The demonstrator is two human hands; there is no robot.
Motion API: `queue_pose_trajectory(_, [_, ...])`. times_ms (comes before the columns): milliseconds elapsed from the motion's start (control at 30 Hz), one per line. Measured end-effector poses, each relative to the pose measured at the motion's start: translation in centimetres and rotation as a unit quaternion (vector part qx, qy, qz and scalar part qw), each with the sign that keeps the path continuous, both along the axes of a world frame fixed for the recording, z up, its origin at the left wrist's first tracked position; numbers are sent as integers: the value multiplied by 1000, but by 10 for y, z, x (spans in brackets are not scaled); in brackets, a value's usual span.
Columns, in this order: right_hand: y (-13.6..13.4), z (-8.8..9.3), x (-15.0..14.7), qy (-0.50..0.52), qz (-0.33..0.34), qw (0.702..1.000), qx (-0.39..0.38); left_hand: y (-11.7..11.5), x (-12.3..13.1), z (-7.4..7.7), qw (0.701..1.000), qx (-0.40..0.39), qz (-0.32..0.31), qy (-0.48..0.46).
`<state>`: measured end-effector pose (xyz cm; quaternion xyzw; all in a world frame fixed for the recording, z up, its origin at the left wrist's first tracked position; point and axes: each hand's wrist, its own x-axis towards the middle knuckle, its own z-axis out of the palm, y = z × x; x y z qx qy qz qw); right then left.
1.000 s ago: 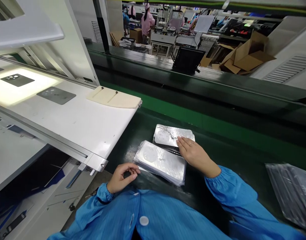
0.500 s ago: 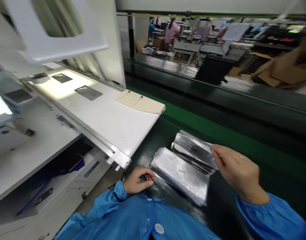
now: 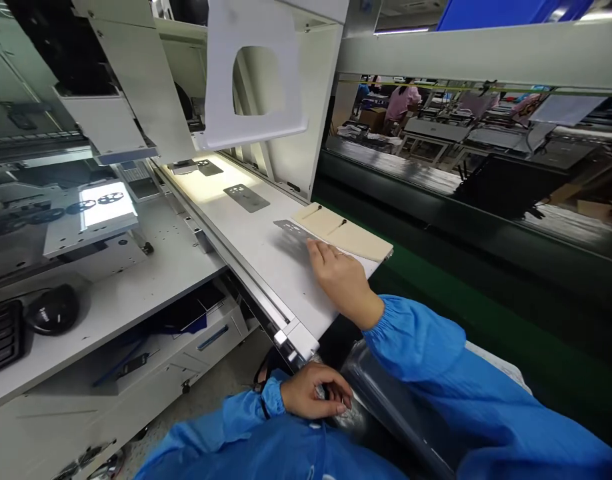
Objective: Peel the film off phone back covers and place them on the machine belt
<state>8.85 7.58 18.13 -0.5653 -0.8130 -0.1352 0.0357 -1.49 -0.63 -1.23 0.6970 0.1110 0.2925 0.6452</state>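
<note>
- Over the white surface (image 3: 253, 247), beside the cream plate (image 3: 353, 233), tilts a thin grey panel (image 3: 292, 233); the right hand (image 3: 339, 273) grasps its near end with the fingers.
- Probably light, stiff, slick — perhaps easily scratched; best held by its edges.
- Left hand (image 3: 317, 390): fingers loosely curled, grasping nothing visible.

Yellowish light floods the far end of the belt (image 3: 271, 257); left of the belt, a plate (image 3: 109, 203) glares white, right of it lies dimness. Blur softens the panel (image 3: 290, 231) at my right hand (image 3: 339, 273).
</note>
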Motion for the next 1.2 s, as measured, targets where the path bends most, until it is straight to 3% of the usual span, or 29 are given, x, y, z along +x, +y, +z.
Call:
queue_pose_trajectory(100, [11,-1,-16,1,10,998,-69,2,0,-4,1000,-1,-6,4])
queue_pose_trajectory(200, [11,-3,-22,5,27,996,-86,3,1,-7,1000,-3,-12,16])
queue_pose_trajectory(433, [23,-2,-30,20,-12,992,-125,4,1,-7,1000,7,-25,-9])
queue_pose_trajectory(967, [28,-7,-35,34,-44,991,-120,5,1,-11,999,26,-36,-22])
queue_pose_trajectory(1200, [19,1,-31,33,-44,994,-97,5,0,-11,999,22,-39,-7])
